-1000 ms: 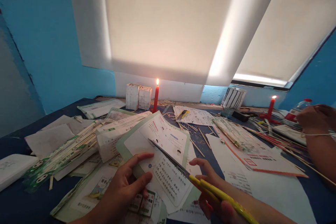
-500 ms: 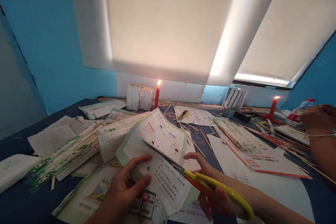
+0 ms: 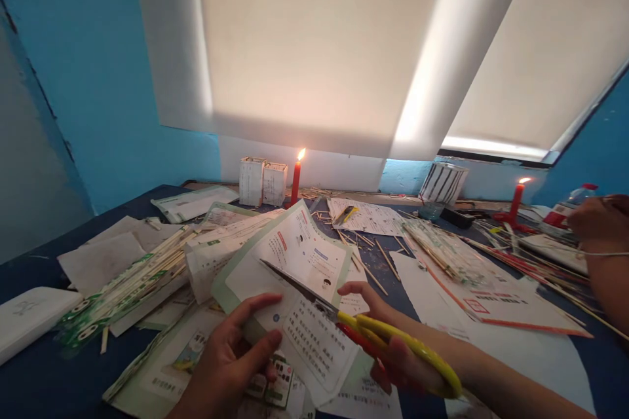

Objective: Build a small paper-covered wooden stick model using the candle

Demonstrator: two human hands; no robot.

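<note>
A printed sheet with a pale green border [image 3: 314, 262] is pinched at its lower left between the thumb and fingers of my left hand [image 3: 240, 353]. My right hand [image 3: 393, 340] grips scissors with yellow and red handles [image 3: 413, 347]. The long dark blades lie across the sheet, pointing up and left, and the paper is parted along them. More printed papers and a green-edged booklet [image 3: 162, 373] lie underneath. Behind the sheet a lit red candle [image 3: 295, 182] stands beside two small paper-covered boxes [image 3: 251, 182].
Bundled wooden sticks [image 3: 142, 275] and a white case [image 3: 34, 317] lie at left. A yellow cutter [image 3: 348, 214] rests on paper. Further right are a striped holder [image 3: 443, 183], a second lit candle [image 3: 517, 203], a bottle [image 3: 565, 209] and another person's hand [image 3: 599, 222].
The scissors and my right hand have moved slightly left, so the blades reach further across the sheet. The view has shifted slightly, and my left hand still holds the paper.
</note>
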